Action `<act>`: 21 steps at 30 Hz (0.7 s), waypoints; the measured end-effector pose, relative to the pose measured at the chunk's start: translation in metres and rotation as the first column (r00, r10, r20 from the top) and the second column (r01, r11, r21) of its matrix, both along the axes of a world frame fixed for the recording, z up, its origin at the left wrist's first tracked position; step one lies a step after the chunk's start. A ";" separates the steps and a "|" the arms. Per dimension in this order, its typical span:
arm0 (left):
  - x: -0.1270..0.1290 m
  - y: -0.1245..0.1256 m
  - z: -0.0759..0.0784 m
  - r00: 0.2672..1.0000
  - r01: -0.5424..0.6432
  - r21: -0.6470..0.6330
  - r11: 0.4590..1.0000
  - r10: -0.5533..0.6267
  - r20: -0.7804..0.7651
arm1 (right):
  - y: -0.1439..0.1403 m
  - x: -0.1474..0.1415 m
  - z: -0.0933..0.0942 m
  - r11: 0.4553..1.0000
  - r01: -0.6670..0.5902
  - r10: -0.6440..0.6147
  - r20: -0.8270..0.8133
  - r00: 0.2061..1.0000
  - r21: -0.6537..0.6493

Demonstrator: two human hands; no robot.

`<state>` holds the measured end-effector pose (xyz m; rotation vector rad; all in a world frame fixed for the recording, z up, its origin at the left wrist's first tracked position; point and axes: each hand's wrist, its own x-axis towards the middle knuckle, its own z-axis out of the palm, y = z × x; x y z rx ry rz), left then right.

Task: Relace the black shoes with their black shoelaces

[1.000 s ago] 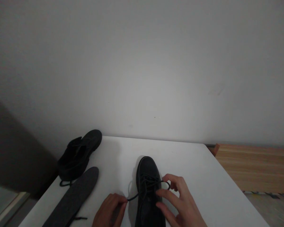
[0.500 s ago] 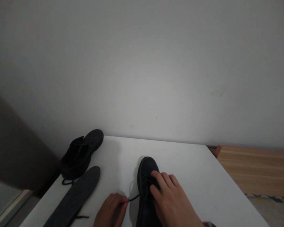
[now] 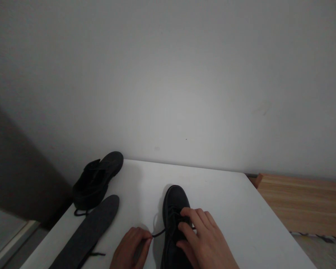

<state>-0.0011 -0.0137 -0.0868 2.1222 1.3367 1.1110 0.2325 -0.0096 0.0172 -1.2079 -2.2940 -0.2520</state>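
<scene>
The dark surfaces of the black shoe point(image 3: 171, 224) before you and of the second shoe point(image 3: 89, 198) showed too little detail for any label to be made out. The near shoe stood on the white table point(image 3: 226, 198), toe pointing away from you, its heel end cut off by the bottom edge and much of its right side hidden beneath your right hand point(image 3: 201, 237). You had that hand's fingers bent and slightly apart over the lacing; whether they pinched anything could not be told. Your left hand point(image 3: 131, 248), also cut off below, lay low beside the shoe, knuckles up, thumb and forefinger tips pinching the end of a black lace point(image 3: 158, 235) that ran out from the shoe's left side. The second shoe stood at the table's far left corner, near the wall point(image 3: 184, 93). Just beside it lay a long, dark grey flat piece point(image 3: 89, 233), rounded at its far end, its near end out of frame; a black cord point(image 3: 98, 254) poked out beside it, its source hidden.
</scene>
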 end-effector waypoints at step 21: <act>0.001 0.000 -0.003 1.000 0.022 -0.013 1.000 -0.022 -0.014 | -0.001 -0.029 -0.005 0.958 -0.255 0.278 -0.206 0.938 0.129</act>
